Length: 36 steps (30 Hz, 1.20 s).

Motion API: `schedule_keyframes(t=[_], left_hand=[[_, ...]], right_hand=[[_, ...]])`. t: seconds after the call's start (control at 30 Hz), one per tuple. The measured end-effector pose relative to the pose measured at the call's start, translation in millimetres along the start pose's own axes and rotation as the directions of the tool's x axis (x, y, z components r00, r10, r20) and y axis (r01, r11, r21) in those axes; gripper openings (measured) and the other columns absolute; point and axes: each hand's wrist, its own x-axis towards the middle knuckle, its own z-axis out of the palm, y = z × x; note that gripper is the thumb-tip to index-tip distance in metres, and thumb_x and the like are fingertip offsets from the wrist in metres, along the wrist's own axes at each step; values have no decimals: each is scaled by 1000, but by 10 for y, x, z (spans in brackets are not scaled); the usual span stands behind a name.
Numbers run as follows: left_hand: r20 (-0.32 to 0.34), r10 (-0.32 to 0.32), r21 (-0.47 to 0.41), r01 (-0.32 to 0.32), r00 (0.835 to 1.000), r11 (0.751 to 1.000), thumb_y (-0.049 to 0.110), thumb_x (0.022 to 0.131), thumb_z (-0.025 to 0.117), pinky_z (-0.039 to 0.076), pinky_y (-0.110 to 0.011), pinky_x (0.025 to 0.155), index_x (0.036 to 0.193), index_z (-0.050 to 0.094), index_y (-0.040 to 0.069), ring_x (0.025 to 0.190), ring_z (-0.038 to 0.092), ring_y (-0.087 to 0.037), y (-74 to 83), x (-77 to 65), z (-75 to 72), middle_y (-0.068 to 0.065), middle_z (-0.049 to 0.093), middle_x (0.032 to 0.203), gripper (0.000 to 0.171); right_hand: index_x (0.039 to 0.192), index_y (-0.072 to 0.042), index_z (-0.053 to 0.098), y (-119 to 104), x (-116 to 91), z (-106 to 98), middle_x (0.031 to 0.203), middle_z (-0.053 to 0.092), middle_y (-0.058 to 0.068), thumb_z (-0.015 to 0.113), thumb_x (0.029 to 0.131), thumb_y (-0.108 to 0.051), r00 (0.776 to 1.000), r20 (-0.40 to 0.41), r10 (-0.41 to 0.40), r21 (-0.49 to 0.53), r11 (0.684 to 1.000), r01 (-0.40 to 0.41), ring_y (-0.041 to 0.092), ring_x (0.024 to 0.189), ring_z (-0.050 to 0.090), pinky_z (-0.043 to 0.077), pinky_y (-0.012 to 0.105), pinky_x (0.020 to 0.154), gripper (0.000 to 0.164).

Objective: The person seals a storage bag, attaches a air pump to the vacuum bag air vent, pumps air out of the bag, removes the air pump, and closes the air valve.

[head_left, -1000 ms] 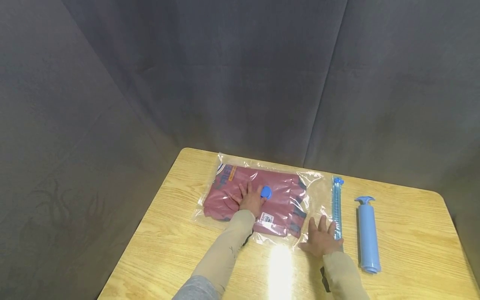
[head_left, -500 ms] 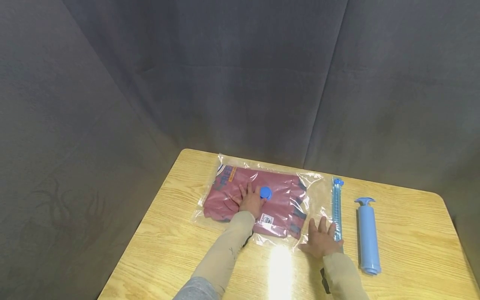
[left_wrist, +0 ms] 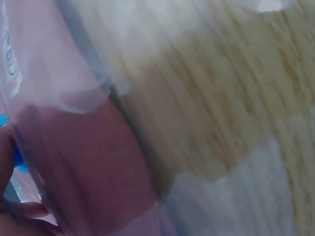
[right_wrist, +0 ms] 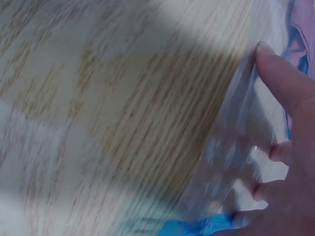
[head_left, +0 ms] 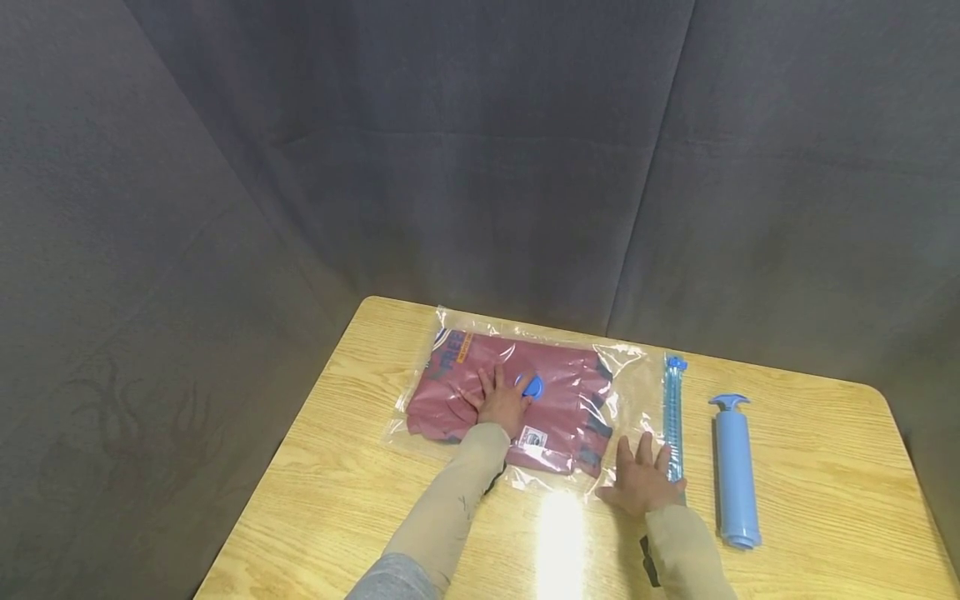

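Note:
A clear vacuum storage bag [head_left: 639,387] lies flat with a folded maroon garment [head_left: 562,367] inside. My left hand [head_left: 501,410] rests on it with spread fingers, one finger over the edge of the round blue valve cap [head_left: 535,387]. Close to the bag's blue zip strip [head_left: 673,412], my right hand [head_left: 643,482] presses its near corner, fingers straight and apart. The right wrist view has the thumb and fingertips of that hand [right_wrist: 290,162] on the clear plastic. Only part of the left hand [left_wrist: 19,216] shows in the left wrist view, beside the garment.
A light blue hand pump [head_left: 737,475] lies to the right of the bag, its handle toward the back. A blue slider [head_left: 677,362] sits at the far end of the zip strip. Dark grey curtains [head_left: 480,167] hang behind the wooden table [head_left: 825,467].
A finger of my left hand has shifted from beside the blue valve cap onto its edge. My right hand, the bag and the pump stay where they were.

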Motion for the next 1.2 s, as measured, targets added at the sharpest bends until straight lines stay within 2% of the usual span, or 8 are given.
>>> schedule_keyframes(t=[0.63, 0.9, 1.1, 1.2], left_hand=[[1, -24, -45, 25, 1000, 999, 42, 93, 56, 10, -83, 101, 140, 41, 36, 145, 11, -50, 18, -7, -45, -16, 24, 159, 49], [-21, -25, -58, 24, 999, 998, 43, 92, 59, 12, -83, 100, 134, 44, 27, 145, 14, -49, -4, 13, -25, -15, 28, 157, 47], [-34, -22, -49, 21, 999, 999, 44, 91, 59, 13, -83, 100, 132, 44, 26, 145, 15, -48, -16, 27, 4, -15, 29, 157, 48], [-27, -24, -42, 23, 999, 999, 44, 92, 58, 12, -83, 101, 137, 42, 31, 146, 14, -48, -17, 24, 3, -15, 27, 158, 50]], right_hand=[[151, -1, 18, 20, 24, 32, 153, 0, 38, 67, 81, -56, 1000, 0, 5, -2, 1000, -5, 67, 135, -1, 16, 88, 91, 102], [152, 0, 17, 16, 11, 8, 153, -2, 38, 67, 82, -55, 1000, 17, -1, 14, 1000, 1, 68, 133, -4, 15, 88, 90, 102], [151, 1, 17, -2, -17, -19, 152, -2, 39, 67, 82, -54, 1000, 19, -10, 34, 999, 10, 69, 132, -4, 14, 88, 89, 101], [152, 1, 16, -12, -23, -25, 153, -3, 39, 67, 83, -52, 1000, 24, -7, 37, 999, 6, 69, 133, -5, 14, 88, 90, 100]])
